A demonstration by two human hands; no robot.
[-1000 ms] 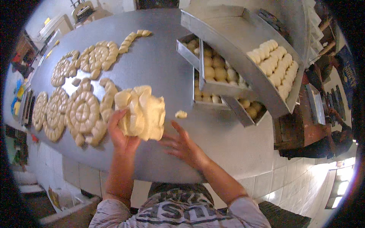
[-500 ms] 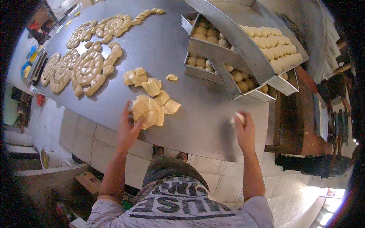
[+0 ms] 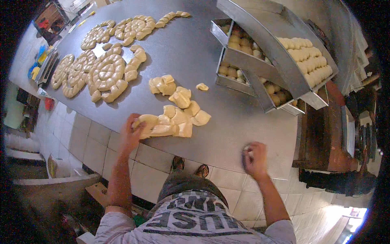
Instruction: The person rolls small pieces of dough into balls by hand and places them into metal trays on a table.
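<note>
My left hand (image 3: pixel 132 132) grips the left end of a pale yellow slab of dough (image 3: pixel 166 122) near the table's front edge. Its fingers are curled over the dough, which stretches out to the right of them. Behind the slab lie more torn lumps of dough (image 3: pixel 162 85) and one small scrap (image 3: pixel 202 86). Over the right part of the table, my right hand (image 3: pixel 256 159) is closed and a little blurred. A bit of whitish dough (image 3: pixel 249 153) shows between its fingers; the rest of it is hidden.
Coiled rows of cut dough pieces (image 3: pixel 106 72) cover the left of the metal table (image 3: pixel 183 49). At the right, stacked metal trays (image 3: pixel 264 44) hold rows of dough balls (image 3: pixel 308 59). A dark wooden structure (image 3: pixel 315 142) stands beyond the table's right edge.
My left hand has pulled the near dough leftward, drawing it out longer. My right hand has moved down closer to the table's front edge, its fingers more tightly curled.
</note>
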